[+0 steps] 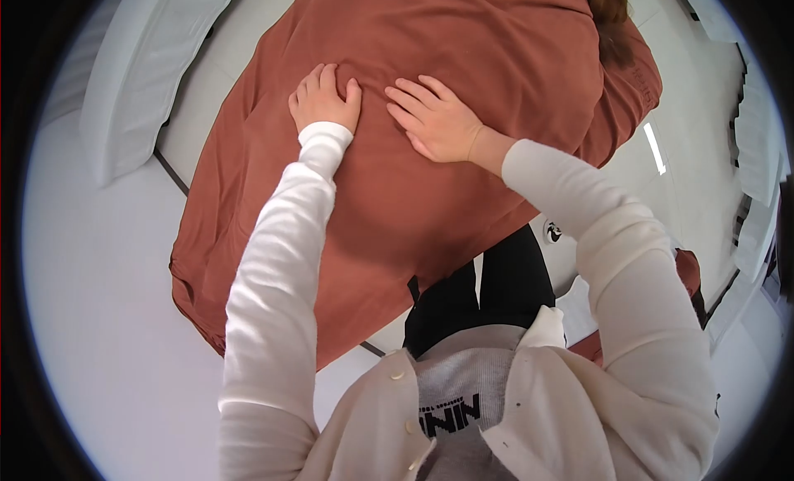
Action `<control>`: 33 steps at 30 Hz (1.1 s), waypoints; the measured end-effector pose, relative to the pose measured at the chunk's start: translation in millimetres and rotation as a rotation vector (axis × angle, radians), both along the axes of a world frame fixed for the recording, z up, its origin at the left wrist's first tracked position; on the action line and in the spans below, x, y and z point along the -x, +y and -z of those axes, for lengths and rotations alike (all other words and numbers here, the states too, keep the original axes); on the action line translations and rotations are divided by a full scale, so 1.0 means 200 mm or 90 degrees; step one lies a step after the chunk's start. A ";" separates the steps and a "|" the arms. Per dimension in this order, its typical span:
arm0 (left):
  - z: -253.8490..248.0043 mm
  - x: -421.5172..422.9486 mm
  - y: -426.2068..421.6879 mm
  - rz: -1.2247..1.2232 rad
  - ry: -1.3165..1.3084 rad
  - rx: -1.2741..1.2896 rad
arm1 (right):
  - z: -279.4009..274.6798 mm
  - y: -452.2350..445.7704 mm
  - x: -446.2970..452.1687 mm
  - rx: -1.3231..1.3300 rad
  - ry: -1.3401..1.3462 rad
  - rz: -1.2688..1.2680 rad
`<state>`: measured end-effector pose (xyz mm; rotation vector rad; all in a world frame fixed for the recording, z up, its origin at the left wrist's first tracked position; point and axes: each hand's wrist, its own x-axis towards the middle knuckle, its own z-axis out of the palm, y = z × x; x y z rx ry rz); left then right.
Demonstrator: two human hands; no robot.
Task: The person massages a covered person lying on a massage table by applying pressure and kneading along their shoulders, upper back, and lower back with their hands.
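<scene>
A large rust-brown cloth garment [389,200] fills the middle of the head view, with soft folds across it. Reddish-brown hair [610,5] and a sleeve [633,88] at its upper right show that a person is wearing it or is under it; which way they face I cannot tell. My left hand [325,102] rests palm down on the cloth, fingers slightly bent and thumb apart. To its right, my right hand [436,121] lies flat on the same cloth with fingers spread. Neither hand grips anything.
White padded panels [145,84] stand at the left, and more white panels [757,150] line the right side. A pale tiled floor [686,92] shows between them. Lower right, a small rust-brown piece of cloth [688,270] is partly hidden behind my right arm.
</scene>
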<state>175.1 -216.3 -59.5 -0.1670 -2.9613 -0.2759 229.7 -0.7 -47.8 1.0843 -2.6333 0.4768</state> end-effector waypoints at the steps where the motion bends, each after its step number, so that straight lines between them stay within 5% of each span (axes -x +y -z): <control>1: 0.01 0.00 0.00 -0.005 0.007 -0.002 | 0.00 0.00 0.01 -0.006 0.001 -0.019; 8: 0.02 0.04 -0.03 -0.014 -0.025 -0.009 | 0.05 -0.16 -0.04 0.102 -0.037 0.150; 17: 0.01 -0.01 0.00 -0.011 -0.005 0.007 | 0.04 -0.05 -0.02 0.036 -0.028 0.013; 33: -0.06 0.01 0.00 -0.015 -0.057 -0.029 | -0.17 0.11 -0.41 0.193 -0.227 0.145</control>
